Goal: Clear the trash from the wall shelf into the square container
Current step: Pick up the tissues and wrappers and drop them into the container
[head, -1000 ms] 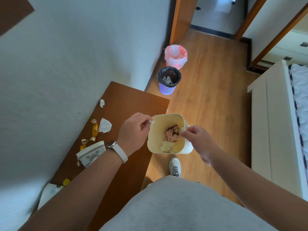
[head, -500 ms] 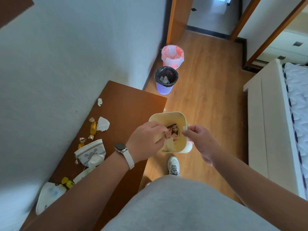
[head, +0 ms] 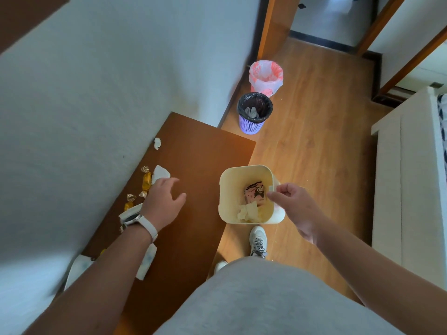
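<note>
The person's left hand (head: 162, 204) is over the brown wooden wall shelf (head: 193, 180), fingers spread wide and holding nothing. It is right beside a crumpled white tissue (head: 160, 173) and a gold-wrapped candy (head: 146, 181). A smaller white paper scrap (head: 157, 143) lies farther along the shelf by the wall. The right hand (head: 294, 204) pinches the rim of the cream square plastic container (head: 232, 175), held just past the shelf's edge. Inside it sit a pink printed wrapper (head: 255, 194) and some crumpled paper (head: 248, 211).
</note>
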{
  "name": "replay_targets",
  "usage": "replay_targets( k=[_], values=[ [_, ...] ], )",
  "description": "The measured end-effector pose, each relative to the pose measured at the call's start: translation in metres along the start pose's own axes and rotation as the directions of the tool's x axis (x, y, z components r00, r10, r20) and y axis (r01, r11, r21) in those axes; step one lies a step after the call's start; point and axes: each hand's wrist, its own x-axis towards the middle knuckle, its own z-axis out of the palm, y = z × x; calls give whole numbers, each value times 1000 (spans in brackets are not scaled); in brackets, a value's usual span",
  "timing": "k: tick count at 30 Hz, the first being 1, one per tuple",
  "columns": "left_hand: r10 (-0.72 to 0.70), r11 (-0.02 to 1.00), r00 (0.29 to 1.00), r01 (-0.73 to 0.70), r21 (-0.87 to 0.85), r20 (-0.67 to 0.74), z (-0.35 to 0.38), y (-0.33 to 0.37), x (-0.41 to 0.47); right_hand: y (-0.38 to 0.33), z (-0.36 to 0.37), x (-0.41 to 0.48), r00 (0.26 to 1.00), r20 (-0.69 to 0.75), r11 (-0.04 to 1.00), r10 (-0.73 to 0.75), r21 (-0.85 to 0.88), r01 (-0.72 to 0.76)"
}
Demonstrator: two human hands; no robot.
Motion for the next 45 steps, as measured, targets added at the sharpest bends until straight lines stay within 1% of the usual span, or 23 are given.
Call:
replay_targets(
  k=[6,10,12,14,18,20,22,25,31,33,34,36,39,42,45],
  values=[
    [-177,984,983,178,17,-43,-7,-28,30,-8,5,13,999,38,999,-5,45,3],
    [-246,968,968,248,43,-53,-6,-39,51,-16,4,21,999,42,998,-12,59,9],
    [-256,963,965,260,69,-52,-3,-39,57,-21,3,26,999,37,998,-17,67,14],
    [-250,959,968,252,131,-34,2,-39,63,-25,3,29,999,40,997,-25,76,22],
    [-190,954,981,177,240,31,11,-40,71,-29,4,34,998,43,996,-35,84,31],
    [-178,951,984,166,262,23,15,-41,75,-31,4,36,998,49,996,-35,82,31],
    [-180,952,984,172,252,10,16,-41,77,-33,4,38,998,59,996,-32,80,27],
    [-196,962,980,195,190,-12,16,-44,81,-35,3,41,998,58,996,-17,83,12],
    [-257,958,966,253,138,11,18,-34,78,-36,3,41,998,54,996,-13,91,8],
    [-226,973,974,226,43,-8,17,-23,73,-37,4,39,999,49,997,-11,79,7],
    [-191,982,981,190,-14,-31,14,-15,69,-37,4,38,999,44,997,-13,75,10],
    [-103,988,991,92,-121,-89,8,5,63,-36,5,35,999,34,998,-15,68,13],
    [19,961,985,-66,-267,-172,-3,40,49,-34,6,31,999,29,998,-18,67,16],
    [128,926,974,-186,-329,-190,-8,72,33,-32,9,25,1000,9,999,-15,39,14],
    [226,894,962,-266,-361,-151,-4,97,20,-32,14,19,1000,-8,1000,-20,15,20]
  ],
)
